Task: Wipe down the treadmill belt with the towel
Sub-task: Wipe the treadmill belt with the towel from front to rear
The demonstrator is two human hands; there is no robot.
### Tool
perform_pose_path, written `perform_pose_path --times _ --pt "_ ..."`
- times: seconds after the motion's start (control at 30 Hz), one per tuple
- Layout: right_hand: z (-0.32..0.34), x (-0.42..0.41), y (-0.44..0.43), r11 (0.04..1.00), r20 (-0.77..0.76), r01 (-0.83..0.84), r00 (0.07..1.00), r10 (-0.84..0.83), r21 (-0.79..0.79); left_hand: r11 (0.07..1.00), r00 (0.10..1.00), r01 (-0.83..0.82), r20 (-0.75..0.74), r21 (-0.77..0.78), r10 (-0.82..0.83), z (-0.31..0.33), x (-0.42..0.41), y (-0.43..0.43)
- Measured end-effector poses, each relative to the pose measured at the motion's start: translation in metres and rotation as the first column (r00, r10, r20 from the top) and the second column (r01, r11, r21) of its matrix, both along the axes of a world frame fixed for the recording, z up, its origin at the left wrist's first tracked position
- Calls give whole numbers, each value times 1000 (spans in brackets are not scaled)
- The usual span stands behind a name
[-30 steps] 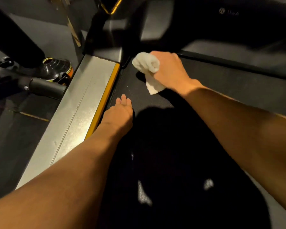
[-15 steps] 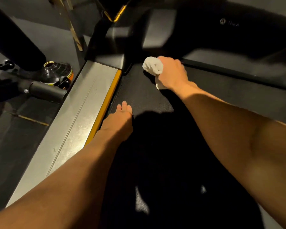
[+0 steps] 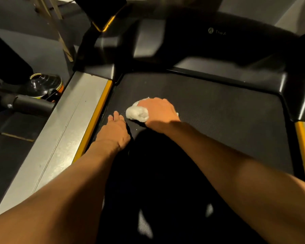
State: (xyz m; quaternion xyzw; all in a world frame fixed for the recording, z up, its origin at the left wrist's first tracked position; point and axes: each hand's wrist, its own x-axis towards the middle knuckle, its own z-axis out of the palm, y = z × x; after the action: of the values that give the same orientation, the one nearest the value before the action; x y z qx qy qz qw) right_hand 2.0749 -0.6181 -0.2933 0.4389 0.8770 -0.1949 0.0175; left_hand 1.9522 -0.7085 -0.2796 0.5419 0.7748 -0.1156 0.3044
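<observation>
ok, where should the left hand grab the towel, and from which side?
Probably the bunched wad of the towel sticking out left of the right hand; the rest is mostly under that palm. Come from the left and above, pinching over the top, since it lies pressed on the belt. The left hand rests flat just beside it.

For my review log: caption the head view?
Right hand grips a bunched white towel on the treadmill belt; left hand rests flat beside it.

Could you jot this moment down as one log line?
step: wipe | right hand: grips white towel on treadmill belt | left hand: flat on treadmill belt
</observation>
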Motion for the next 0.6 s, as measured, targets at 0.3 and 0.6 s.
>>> perform_pose_path --times 0.3,0.6 --pt "-6 39 29 983 -23 127 992 -125 137 993 998 -69 2 93 69 8 4 -1" --pt "18 108 21 984 -32 156 988 -153 85 941 991 86 67 327 -114 7 52 26"
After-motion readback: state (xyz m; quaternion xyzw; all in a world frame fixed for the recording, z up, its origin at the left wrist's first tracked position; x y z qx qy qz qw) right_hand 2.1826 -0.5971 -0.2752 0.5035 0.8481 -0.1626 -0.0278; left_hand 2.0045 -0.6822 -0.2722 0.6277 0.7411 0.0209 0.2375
